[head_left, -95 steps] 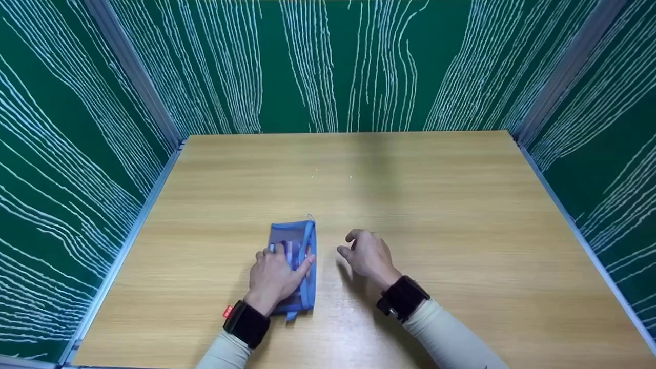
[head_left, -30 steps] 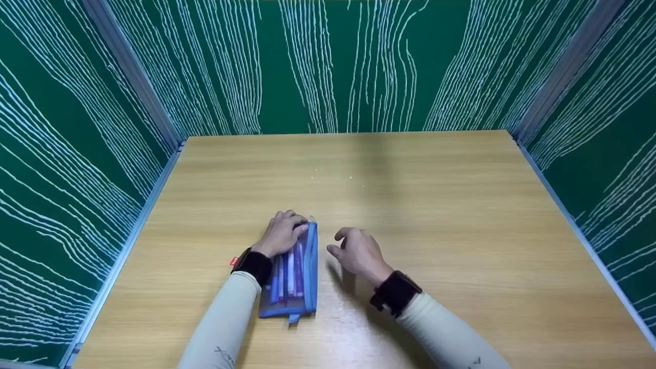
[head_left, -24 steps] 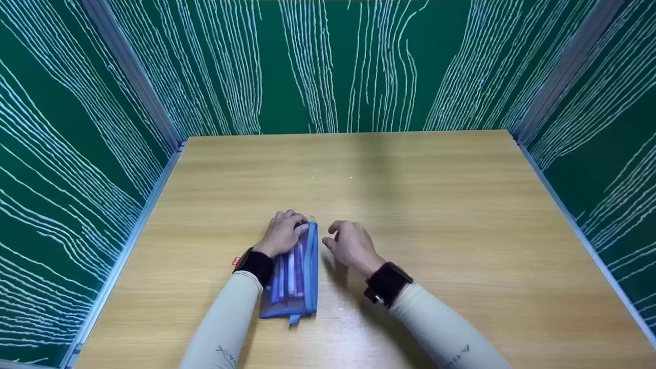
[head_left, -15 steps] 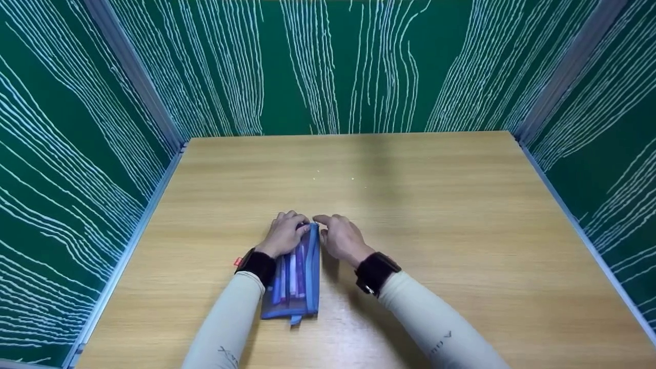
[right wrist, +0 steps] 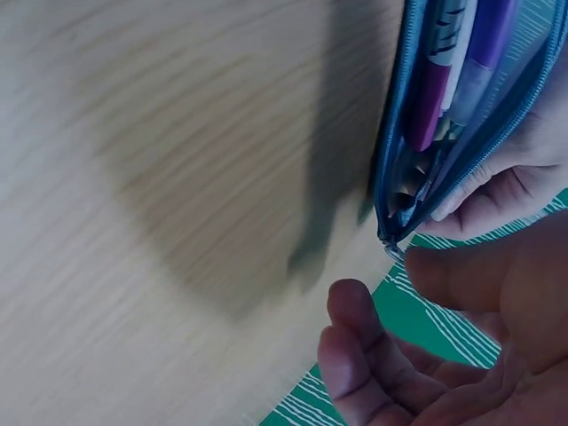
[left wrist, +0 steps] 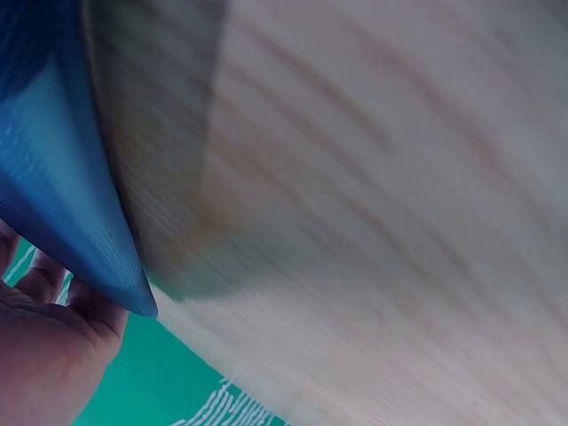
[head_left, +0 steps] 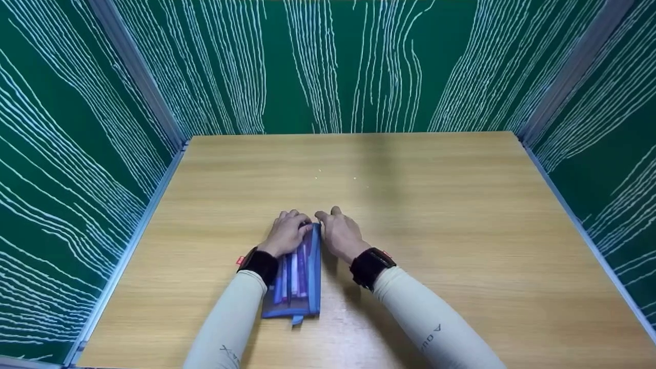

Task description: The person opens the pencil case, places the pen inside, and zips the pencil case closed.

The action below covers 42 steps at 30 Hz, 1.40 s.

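Note:
A blue mesh pencil case [head_left: 314,287] lies lengthwise in front of the person, several pens [head_left: 294,274] showing through its side. Its zip stands open in the right wrist view, where a magenta-ended marker [right wrist: 426,115] and a purple pen [right wrist: 490,31] lie inside. The left hand [head_left: 287,231] holds the far end of the case, thumb over its top side. Right at that same far corner is the right hand [head_left: 341,233]; its thumb [right wrist: 453,277] comes up to the small metal zip ring [right wrist: 394,252], with a gap to the other fingertips.
A wooden table [head_left: 435,205] carries the case, with a few tiny white specks beyond it. Green panels [head_left: 297,66] with wavy white lines enclose the back and both sides, framed by metal strips [head_left: 146,77].
The left hand has slid from the middle of the pencil case to its far end. Moving left and away from the person, the right hand has come up to the zip's far corner.

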Each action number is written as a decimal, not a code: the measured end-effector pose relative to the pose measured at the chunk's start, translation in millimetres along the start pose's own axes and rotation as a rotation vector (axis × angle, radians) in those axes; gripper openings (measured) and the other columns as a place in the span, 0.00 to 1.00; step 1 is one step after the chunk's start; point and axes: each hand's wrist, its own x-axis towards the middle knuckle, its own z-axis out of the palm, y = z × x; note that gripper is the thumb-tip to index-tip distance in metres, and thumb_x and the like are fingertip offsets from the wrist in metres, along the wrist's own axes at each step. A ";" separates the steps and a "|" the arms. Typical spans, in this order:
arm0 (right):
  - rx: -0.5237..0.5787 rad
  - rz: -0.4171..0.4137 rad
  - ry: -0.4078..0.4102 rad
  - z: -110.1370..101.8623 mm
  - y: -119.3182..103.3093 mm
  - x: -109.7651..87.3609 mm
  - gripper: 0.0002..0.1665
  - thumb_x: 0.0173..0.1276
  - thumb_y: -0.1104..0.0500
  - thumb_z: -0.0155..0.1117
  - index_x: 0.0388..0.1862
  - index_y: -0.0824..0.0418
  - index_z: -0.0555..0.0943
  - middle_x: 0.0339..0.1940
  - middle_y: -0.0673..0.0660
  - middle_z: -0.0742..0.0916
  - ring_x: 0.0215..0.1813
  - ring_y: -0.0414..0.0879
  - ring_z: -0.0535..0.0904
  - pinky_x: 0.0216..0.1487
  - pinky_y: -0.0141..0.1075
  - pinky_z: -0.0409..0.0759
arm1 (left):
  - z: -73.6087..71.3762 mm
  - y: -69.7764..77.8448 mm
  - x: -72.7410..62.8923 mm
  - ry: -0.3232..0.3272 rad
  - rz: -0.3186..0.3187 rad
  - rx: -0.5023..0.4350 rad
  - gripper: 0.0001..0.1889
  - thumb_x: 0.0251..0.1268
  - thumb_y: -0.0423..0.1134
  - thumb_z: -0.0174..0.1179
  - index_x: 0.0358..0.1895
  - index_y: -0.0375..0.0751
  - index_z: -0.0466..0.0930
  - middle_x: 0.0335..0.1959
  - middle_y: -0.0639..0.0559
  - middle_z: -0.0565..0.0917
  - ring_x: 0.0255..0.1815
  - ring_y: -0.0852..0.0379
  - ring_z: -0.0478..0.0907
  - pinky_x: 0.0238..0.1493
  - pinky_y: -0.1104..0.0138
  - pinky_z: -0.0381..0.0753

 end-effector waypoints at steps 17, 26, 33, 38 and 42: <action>0.143 -0.022 0.205 16.2 0.3 15.9 0.06 0.63 0.72 0.60 0.33 0.62 0.76 0.28 0.64 0.88 0.32 0.61 0.86 0.30 0.51 0.82 | -3.7 6.1 1.0 -0.034 0.007 0.025 0.10 0.75 0.41 0.59 0.48 0.40 0.85 0.44 0.44 0.81 0.48 0.39 0.74 0.53 0.47 0.72; 0.276 0.128 0.169 12.3 2.6 17.6 0.12 0.66 0.69 0.62 0.46 0.63 0.87 0.39 0.63 0.90 0.41 0.59 0.87 0.42 0.49 0.84 | -4.9 5.8 1.2 -0.037 -0.004 0.014 0.09 0.74 0.40 0.60 0.48 0.40 0.85 0.45 0.43 0.81 0.49 0.38 0.74 0.53 0.46 0.72; 0.224 0.148 0.133 9.0 5.0 14.7 0.10 0.63 0.69 0.62 0.34 0.59 0.88 0.35 0.59 0.90 0.38 0.57 0.87 0.40 0.49 0.83 | -3.9 5.5 3.8 -0.035 -0.018 0.020 0.08 0.74 0.40 0.60 0.45 0.41 0.85 0.43 0.45 0.82 0.48 0.40 0.74 0.54 0.47 0.72; 0.216 0.082 0.124 10.0 7.8 12.7 0.11 0.59 0.73 0.61 0.33 0.60 0.87 0.33 0.58 0.90 0.37 0.57 0.86 0.39 0.49 0.83 | -5.1 6.0 4.8 -0.031 -0.030 0.024 0.06 0.73 0.38 0.60 0.42 0.41 0.85 0.41 0.45 0.83 0.47 0.41 0.74 0.53 0.48 0.73; 0.215 0.046 0.121 11.1 11.0 11.7 0.11 0.57 0.74 0.63 0.32 0.62 0.87 0.31 0.58 0.89 0.36 0.56 0.86 0.38 0.48 0.83 | -6.5 6.4 5.7 -0.026 -0.038 0.022 0.06 0.73 0.38 0.61 0.40 0.40 0.85 0.40 0.45 0.84 0.46 0.41 0.75 0.53 0.48 0.73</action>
